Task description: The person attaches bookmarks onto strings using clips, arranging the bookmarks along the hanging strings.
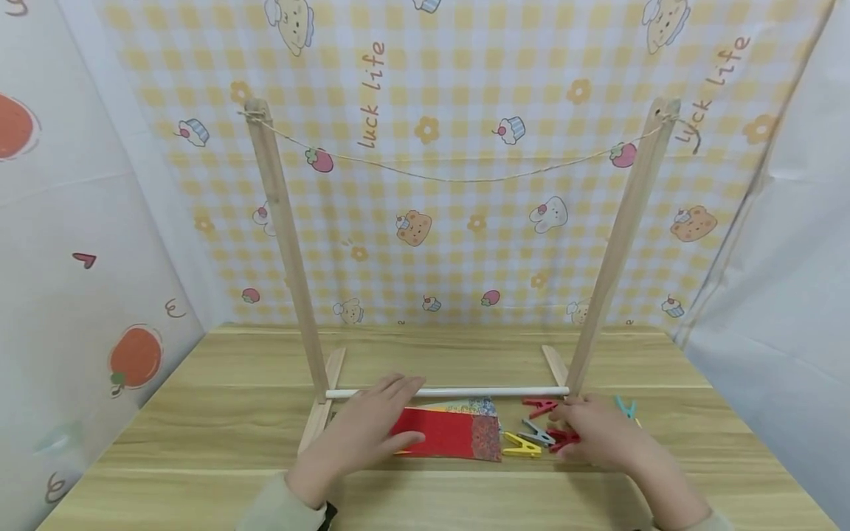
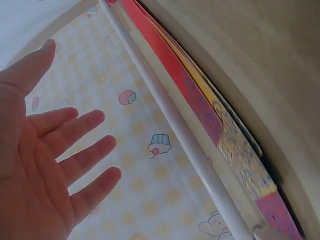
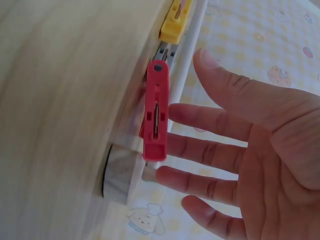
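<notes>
My left hand is held over the left end of a small stack of flat pieces, its fingers extended and palm bare in the left wrist view. On top lies a red piece with a speckled end; a yellow one shows beneath it. My right hand is beside the clothespins, thumb and fingers spread. Nearest its fingertips is a red clothespin, which its fingers do not wrap around. A grey clothespin, a yellow clothespin and another red clothespin lie just left of it.
A wooden frame stands across the table, with a left post and a right post. A sagging string joins their tops; a white rod runs low between them. A teal clothespin lies right of the right hand.
</notes>
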